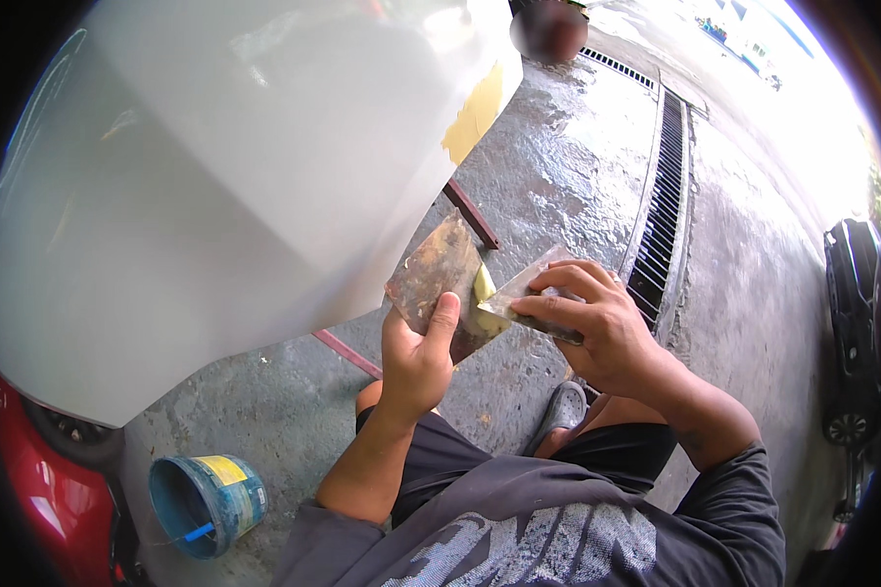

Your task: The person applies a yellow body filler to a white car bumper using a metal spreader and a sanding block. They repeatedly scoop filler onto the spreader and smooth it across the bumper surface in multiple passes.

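Above a grey floor (578,147), the upper-left white panel (215,196) already bears a yellow patch (476,115); centre, paste (485,284) remains unapplied, left hand (416,357) gripping a plate (431,269), right hand (607,323) a spreader (532,284).

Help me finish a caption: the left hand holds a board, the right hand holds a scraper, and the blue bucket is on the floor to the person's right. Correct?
Not quite: the bucket is on the floor to the person's left, as the head view shows. The left hand does hold a board, and the right hand a scraper.
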Action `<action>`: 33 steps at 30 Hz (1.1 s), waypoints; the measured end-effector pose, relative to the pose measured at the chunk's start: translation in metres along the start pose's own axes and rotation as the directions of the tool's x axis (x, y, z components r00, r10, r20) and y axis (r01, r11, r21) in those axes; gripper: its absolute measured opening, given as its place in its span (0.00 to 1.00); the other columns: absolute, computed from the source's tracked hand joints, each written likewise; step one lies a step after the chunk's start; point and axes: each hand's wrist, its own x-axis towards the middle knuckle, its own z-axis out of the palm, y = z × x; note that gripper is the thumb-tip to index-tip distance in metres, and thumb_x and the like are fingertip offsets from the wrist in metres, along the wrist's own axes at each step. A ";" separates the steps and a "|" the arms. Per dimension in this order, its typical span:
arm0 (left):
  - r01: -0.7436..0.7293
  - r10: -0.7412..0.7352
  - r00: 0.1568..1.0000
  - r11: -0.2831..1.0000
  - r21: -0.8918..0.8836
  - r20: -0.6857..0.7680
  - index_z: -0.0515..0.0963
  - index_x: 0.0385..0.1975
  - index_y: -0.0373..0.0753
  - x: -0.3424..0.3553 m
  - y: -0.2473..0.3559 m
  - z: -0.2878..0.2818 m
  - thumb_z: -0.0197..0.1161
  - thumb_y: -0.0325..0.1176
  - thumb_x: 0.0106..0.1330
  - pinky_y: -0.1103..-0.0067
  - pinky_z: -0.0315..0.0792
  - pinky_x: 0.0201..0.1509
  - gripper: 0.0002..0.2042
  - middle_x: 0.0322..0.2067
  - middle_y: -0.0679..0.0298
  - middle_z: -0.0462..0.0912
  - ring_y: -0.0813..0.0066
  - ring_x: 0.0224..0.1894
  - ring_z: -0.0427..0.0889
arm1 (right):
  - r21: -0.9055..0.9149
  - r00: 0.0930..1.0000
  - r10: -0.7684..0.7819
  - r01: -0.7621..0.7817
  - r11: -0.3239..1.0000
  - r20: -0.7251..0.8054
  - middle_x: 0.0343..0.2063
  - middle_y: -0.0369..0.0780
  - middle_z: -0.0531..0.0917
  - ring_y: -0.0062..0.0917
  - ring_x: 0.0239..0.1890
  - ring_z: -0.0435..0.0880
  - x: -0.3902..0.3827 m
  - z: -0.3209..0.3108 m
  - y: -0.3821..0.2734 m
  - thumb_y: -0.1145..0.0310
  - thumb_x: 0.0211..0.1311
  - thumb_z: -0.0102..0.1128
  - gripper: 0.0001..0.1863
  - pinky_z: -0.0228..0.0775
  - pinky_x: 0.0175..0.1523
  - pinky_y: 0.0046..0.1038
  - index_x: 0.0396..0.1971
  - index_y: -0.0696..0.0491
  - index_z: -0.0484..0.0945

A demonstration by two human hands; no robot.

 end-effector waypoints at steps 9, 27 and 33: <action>-0.100 0.092 0.975 0.995 -0.027 -0.203 0.77 0.56 0.28 -0.014 -0.010 -0.006 0.60 0.29 0.78 0.74 0.77 0.58 0.13 0.52 0.57 0.84 0.74 0.51 0.84 | -0.024 0.940 -0.052 0.064 0.998 0.339 0.49 0.34 0.86 0.33 0.59 0.82 0.003 -0.022 0.018 0.83 0.49 0.69 0.26 0.72 0.62 0.40 0.48 0.43 0.90; -0.155 0.228 0.970 0.842 -0.517 0.081 0.57 0.80 0.48 0.020 -0.057 -0.012 0.63 0.44 0.76 0.52 0.57 0.81 0.35 0.82 0.48 0.31 0.43 0.83 0.41 | 0.909 0.946 0.324 0.146 -0.391 -0.013 0.64 0.51 0.78 0.48 0.65 0.80 0.034 0.043 0.093 0.49 0.82 0.45 0.28 0.76 0.61 0.59 0.70 0.53 0.69; -0.189 0.238 0.971 0.667 -0.721 -0.034 0.63 0.77 0.48 0.035 -0.051 0.005 0.59 0.44 0.79 0.50 0.53 0.81 0.29 0.82 0.62 0.44 0.50 0.83 0.42 | 1.000 0.881 0.473 -0.004 -0.010 0.008 0.54 0.45 0.83 0.35 0.56 0.85 0.051 -0.001 0.088 0.51 0.81 0.50 0.27 0.82 0.53 0.44 0.69 0.51 0.70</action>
